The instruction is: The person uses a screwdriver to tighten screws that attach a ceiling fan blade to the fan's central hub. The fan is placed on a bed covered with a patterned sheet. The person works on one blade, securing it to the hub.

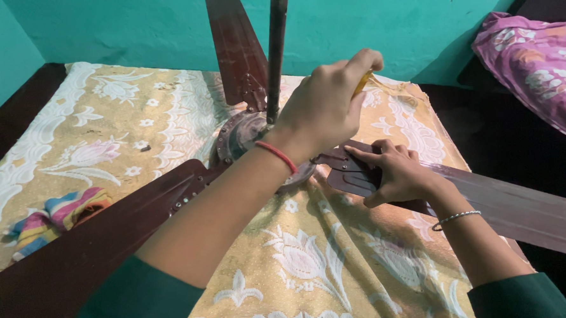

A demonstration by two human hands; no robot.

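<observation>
A dark brown ceiling fan lies on a bed, its round motor hub (240, 134) in the middle with a downrod (276, 51) rising from it. My left hand (325, 106) is closed round a yellow-handled tool (362, 82), most likely a screwdriver, held over the hub where a blade joins it. My right hand (392, 171) presses flat on the metal bracket of the right blade (520, 209), fingers spread. Another blade (77, 257) stretches toward the lower left and a third blade (233, 43) points away.
The bed carries a yellow sheet with white flowers (312, 253). A striped folded cloth (59, 216) lies at the left. A purple patterned pillow (540, 65) sits at the upper right against the teal wall (366, 22).
</observation>
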